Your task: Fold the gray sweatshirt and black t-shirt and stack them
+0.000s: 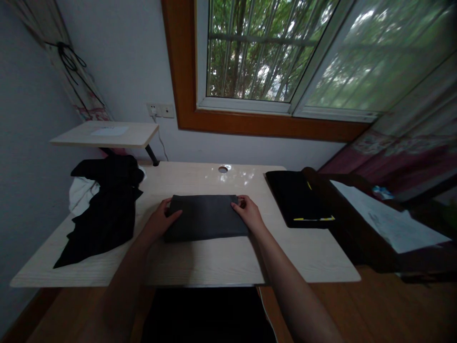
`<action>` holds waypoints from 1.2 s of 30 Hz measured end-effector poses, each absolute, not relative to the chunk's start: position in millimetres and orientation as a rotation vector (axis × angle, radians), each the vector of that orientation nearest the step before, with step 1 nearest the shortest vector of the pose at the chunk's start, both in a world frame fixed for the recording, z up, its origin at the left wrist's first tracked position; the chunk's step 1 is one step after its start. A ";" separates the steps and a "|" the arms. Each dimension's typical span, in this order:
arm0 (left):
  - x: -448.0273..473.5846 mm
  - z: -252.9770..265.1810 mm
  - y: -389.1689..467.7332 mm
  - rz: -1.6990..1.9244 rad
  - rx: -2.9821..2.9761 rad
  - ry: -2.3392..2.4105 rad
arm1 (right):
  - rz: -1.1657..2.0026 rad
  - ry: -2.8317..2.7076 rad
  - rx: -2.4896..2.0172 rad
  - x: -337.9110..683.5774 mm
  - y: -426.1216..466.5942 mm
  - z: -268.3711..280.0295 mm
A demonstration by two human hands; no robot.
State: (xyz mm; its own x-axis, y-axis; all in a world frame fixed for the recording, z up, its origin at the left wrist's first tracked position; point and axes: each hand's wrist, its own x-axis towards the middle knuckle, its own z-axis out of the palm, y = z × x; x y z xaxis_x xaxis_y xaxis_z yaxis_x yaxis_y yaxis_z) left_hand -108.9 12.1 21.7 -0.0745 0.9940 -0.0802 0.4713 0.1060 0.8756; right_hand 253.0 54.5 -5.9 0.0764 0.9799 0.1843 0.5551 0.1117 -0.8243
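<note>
On the pale desk [217, 267], in the head view, a folded grey cloth [207, 216] lay near the middle. The left hand [164, 219] held its left end, thumb on top; the right hand [248, 212] held the far right corner likewise. Black clothes [107, 205] were heaped on the left, and a flat black item [298, 197] with yellow lines lay on the right.

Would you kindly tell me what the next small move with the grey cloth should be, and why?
I would probably raise the far edge of the grey cloth evenly: it lies folded on the table, with the left hand and right hand holding it near its two far corners.
</note>
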 end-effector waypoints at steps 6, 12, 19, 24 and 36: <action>-99.7 34.3 5.4 0.980 1.458 1.573 | 0.801 -1.431 -1.464 254.2 50.3 -9.5; -88.4 37.3 8.9 1.078 1.326 1.534 | 0.835 -1.384 -1.470 248.6 50.7 -3.9; -84.6 49.4 12.1 1.168 1.338 1.584 | 0.751 -1.267 -1.372 237.3 58.9 18.6; -87.9 44.5 33.0 1.022 1.624 1.885 | 0.664 -1.361 -1.446 233.1 72.7 21.5; -84.2 39.1 52.0 0.864 2.106 2.053 | 0.052 -1.954 -1.658 219.2 54.4 52.7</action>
State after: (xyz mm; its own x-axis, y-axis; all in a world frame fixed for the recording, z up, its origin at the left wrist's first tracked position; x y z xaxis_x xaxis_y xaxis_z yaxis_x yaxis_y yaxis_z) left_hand -84.2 52.0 39.1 -0.0547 0.9404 0.3357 0.8975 -0.1011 0.4293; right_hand 219.2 54.4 52.7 -0.0689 0.9171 0.3926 0.8948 0.2308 -0.3821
